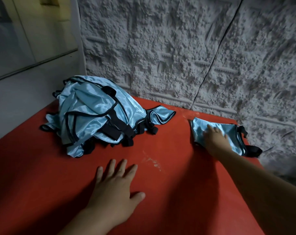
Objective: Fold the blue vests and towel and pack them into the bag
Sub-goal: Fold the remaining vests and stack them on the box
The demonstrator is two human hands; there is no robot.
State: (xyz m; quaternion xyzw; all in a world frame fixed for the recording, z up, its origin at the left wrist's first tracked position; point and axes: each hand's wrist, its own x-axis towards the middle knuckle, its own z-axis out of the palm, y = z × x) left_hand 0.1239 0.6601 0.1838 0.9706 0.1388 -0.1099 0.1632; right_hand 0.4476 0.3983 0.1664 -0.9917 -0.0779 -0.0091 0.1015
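Head view: left hand [116, 185] lies flat with fingers spread on the red table [177, 192], holding nothing; right hand [215, 139] presses straight fingers on a folded blue vest [199, 128] near the table's far right corner; heap of unfolded vests [93, 114] sits far left

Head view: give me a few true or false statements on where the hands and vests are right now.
1. The right hand rests flat on the folded vest. True.
2. The left hand grips a vest. False: it lies open on the red surface, holding nothing.
3. The pile of unfolded vests sits at the far left of the red surface. True.
4. The folded vest lies on top of the pile. False: it lies apart, at the far right.
5. A bag stands open beside the pile. False: no bag is in view.
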